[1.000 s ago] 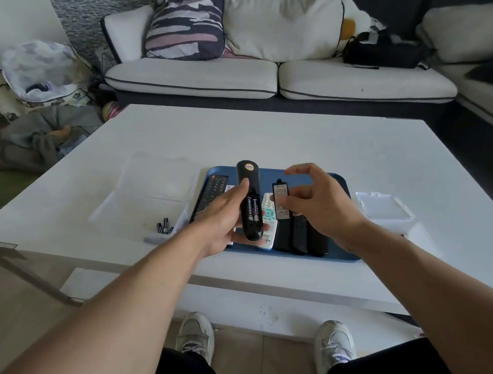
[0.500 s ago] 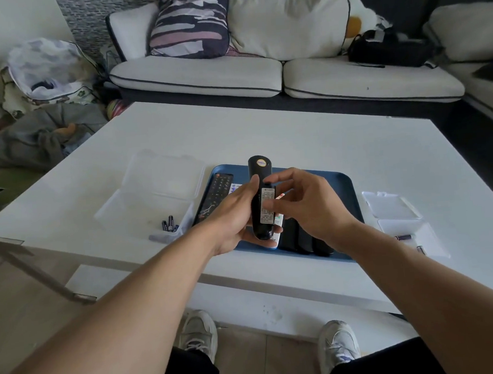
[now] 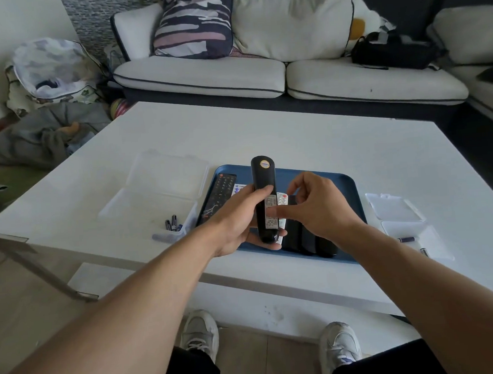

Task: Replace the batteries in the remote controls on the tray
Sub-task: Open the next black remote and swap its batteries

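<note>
A person sits at a white worktop [image 3: 294, 142] with both bare forearms reaching forward. The left hand [image 3: 239, 219] holds one black remote control [image 3: 265, 197] upright above a blue tray [image 3: 320, 181], back side facing the viewer. Its fingers [image 3: 261, 192] are curled round the remote's left edge and its palm cups the lower end. The remote's back cover bears a white printed label [image 3: 271, 211], the writing too small to read, and a round yellow sticker [image 3: 265, 164] sits near the top end. The right hand [image 3: 319, 208] is just beside the remote, thumb pressed against the label, the other fingers loosely bent and raised clear of it.

On the tray lie more remotes: one black one with buttons up [image 3: 221, 196] at the left, one white one [image 3: 282, 210] mostly hidden behind the held remote, and about three black ones face down [image 3: 307, 238] below the right hand; the exact count is hard to tell.

Left of the tray stands one open clear plastic box [image 3: 153, 205] with a few dark batteries [image 3: 172, 222] in its near corner. Right of the tray sits a second open clear box [image 3: 399, 214], with two batteries [image 3: 407, 239] near its front edge. Beyond the worktop is a white sofa [image 3: 260, 74] with three cushions visible.
</note>
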### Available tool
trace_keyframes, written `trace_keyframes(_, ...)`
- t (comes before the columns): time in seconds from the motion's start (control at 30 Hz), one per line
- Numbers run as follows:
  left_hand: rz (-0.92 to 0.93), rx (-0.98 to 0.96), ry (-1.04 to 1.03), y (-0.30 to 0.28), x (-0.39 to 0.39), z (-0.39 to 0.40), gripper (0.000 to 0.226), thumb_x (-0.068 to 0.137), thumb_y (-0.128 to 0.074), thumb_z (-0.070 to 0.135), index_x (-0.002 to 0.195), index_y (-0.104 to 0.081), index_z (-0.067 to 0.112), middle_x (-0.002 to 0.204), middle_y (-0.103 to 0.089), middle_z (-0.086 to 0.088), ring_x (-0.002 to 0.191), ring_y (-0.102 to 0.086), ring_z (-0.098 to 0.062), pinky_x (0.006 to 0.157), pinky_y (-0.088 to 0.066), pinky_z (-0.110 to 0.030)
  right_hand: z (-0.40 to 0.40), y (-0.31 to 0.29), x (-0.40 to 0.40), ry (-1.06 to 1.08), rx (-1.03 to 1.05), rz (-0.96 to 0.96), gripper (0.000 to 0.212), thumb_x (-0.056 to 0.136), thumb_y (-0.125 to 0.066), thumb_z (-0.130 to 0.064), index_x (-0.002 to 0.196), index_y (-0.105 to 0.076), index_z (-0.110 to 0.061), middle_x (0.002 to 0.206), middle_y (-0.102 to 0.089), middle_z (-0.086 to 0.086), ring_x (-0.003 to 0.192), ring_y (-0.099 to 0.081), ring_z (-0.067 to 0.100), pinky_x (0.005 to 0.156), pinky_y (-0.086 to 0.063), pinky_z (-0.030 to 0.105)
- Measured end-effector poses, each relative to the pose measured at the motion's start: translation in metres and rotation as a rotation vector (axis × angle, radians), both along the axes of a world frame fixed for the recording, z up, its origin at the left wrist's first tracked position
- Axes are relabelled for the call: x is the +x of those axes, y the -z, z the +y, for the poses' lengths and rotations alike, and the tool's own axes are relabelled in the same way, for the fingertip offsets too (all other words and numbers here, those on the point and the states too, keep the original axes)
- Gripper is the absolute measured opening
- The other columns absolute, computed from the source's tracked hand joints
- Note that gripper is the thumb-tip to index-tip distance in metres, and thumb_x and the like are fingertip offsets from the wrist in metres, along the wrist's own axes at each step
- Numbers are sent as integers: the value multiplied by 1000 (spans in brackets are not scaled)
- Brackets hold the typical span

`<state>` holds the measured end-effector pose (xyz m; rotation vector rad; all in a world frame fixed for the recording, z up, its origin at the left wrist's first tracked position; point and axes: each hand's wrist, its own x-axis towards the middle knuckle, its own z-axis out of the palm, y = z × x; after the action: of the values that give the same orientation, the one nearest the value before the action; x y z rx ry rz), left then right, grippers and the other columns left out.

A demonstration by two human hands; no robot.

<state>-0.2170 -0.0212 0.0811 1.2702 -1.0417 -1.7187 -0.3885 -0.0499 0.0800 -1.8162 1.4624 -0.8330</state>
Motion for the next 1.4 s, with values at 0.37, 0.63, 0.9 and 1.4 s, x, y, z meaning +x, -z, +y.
trace_keyframes(0.37, -45, 23, 30, 7, -1, 1, 31, 106, -50, 35, 129, -53, 14, 102, -63, -19, 79, -70, -40, 74, -60, -60, 0, 2, -2, -17, 90, 89, 47, 59, -91, -52, 79, -63, -20, 64, -50, -7, 53, -42, 8, 53, -32, 24)
trace_keyframes(0.63, -10, 73, 29, 3, -7, -3, 59, 103, -41, 54, 129, -59, 3, 94, -64, -18, 77, -69, -34, 71, -61, -56, 0, -6, -5, -124, 15, 34, 34, 68, -88, -46, 94, -70, -35, 54, -42, -12, 49, -38, 4, 54, -32, 23)
trace_keyframes(0.9, 4, 104, 16, 4, -7, -4, 63, 103, -41, 57, 128, -60, 2, 93, -62, -20, 78, -69, -34, 75, -60, -58, 0, -6, -7, -183, -11, 59, 40, 69, -90, -41, 103, -69, -36, 54, -44, -14, 49, -38, 4, 53, -30, 21)
trace_keyframes(1.4, 84, 63, -39, 6, -2, -4, 33, 107, -46, 31, 122, -56, 3, 96, -67, -21, 80, -70, -39, 64, -60, -51, 5, -4, -5, -167, -78, 47, 22, 69, -90, -40, 77, -71, -31, 54, -43, -10, 50, -36, 7, 49, -31, 18)
